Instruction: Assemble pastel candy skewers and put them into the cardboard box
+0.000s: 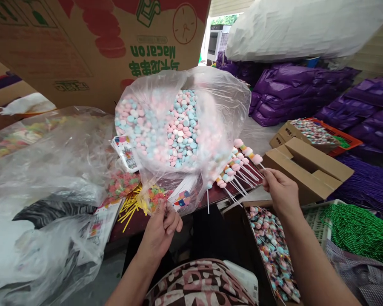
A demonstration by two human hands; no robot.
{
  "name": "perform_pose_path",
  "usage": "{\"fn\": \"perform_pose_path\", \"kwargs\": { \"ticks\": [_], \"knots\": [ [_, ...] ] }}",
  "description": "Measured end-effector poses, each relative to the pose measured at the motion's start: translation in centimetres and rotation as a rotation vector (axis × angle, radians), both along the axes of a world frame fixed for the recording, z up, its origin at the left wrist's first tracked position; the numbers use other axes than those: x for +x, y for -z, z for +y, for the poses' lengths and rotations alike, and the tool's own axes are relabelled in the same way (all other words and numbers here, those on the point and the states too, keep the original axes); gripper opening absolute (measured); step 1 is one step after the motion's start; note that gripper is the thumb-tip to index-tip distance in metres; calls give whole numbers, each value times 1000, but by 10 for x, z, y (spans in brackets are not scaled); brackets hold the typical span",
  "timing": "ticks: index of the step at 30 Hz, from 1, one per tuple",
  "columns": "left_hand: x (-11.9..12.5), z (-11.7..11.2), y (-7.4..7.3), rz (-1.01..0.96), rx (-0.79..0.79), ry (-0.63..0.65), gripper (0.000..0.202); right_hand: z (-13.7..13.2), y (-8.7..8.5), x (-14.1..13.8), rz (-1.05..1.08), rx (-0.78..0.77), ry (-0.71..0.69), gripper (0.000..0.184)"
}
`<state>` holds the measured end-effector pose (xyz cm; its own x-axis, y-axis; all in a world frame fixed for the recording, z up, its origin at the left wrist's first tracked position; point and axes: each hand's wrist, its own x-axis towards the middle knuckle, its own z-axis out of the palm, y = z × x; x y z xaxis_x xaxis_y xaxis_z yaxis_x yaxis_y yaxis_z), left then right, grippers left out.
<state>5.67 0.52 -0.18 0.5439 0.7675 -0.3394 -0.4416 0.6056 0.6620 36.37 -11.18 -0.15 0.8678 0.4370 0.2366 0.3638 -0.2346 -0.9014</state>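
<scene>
The desk point(136, 223) has a big marshmallow bag point(225, 93), skewer pile point(231, 166) beside it. The left hand point(164, 224)'s curled by the bag's near side, can't tell if holding anything; the right hand point(281, 190)'s pinching one skewer point(248, 151) at the pile's right end. Sloppy release could roll it off the edge.

A carton point(102, 80) stands behind the candy bag point(225, 93) on the worktop point(138, 222); skewers point(231, 171) lie right of it, by the near right corner, and strips point(130, 206) before the bag's left side, at the near edge
</scene>
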Motion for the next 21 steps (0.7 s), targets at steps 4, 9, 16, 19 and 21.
{"fn": "perform_pose_path", "kwargs": {
  "ticks": [4,9,16,19,21],
  "knots": [
    [-1,1,4,-29,4,0,46,-29,0,-35,147,164,-117,28],
    [-2,0,6,-49,23,16,43,-52,-10,-68,195,98,-319,17],
    [-4,-3,7,-22,64,26,48,-51,-15,-87,120,-47,-437,16],
    [-5,-4,8,-4,116,52,53,-49,-16,-87,42,-94,-468,18],
    [-6,-3,9,20,156,53,54,-50,-17,-85,-17,-141,-492,18]
  ]
}}
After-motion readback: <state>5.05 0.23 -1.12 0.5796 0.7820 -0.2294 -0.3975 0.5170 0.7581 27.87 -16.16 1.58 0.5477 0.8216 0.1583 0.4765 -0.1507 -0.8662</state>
